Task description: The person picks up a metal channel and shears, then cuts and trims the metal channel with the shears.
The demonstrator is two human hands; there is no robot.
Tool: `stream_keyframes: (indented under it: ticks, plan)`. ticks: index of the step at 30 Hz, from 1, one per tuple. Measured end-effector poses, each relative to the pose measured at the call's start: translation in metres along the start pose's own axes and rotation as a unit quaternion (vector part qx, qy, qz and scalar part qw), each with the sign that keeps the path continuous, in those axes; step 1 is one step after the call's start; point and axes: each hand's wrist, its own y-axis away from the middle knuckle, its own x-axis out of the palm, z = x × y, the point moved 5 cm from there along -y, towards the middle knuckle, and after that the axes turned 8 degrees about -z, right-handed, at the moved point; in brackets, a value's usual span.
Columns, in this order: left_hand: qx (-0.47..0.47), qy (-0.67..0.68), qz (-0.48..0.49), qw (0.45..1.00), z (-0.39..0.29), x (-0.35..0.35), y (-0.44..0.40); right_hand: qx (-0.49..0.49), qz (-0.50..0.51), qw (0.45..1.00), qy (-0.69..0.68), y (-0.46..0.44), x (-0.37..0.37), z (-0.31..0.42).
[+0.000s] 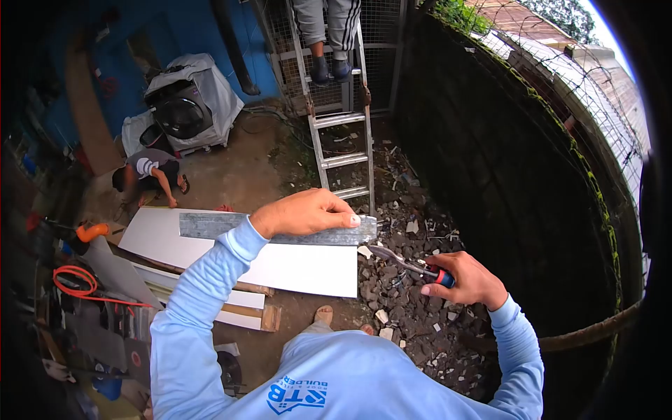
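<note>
My left hand (304, 212) is closed on a grey galvanized metal strip (210, 227), its thumb and fingers pinching it near the right end. The strip lies level in front of me, above a long white panel (308, 268). To the right, my right hand (467, 277) wraps round the red and blue handles of tin snips (397, 259). The snips point left toward the strip's right end, just below it. Whether the blades touch the metal, I cannot tell.
An aluminium ladder (341, 159) stands ahead, with a person's legs (329, 28) on it. Another person (152, 171) crouches at the panel's far left end. Rubble (413, 301) covers the ground beside a dark wall (504, 154). An orange hose (73, 280) and a covered washing machine (183, 112) are at left.
</note>
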Motion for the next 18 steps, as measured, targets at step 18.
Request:
stream_keyframes:
  ticks: [18]
  plan:
    - [-0.029, -0.055, 0.082, 0.995, 0.001, -0.001, -0.027, -0.082, 0.009, 0.995, 0.062, -0.023, -0.037, -0.002]
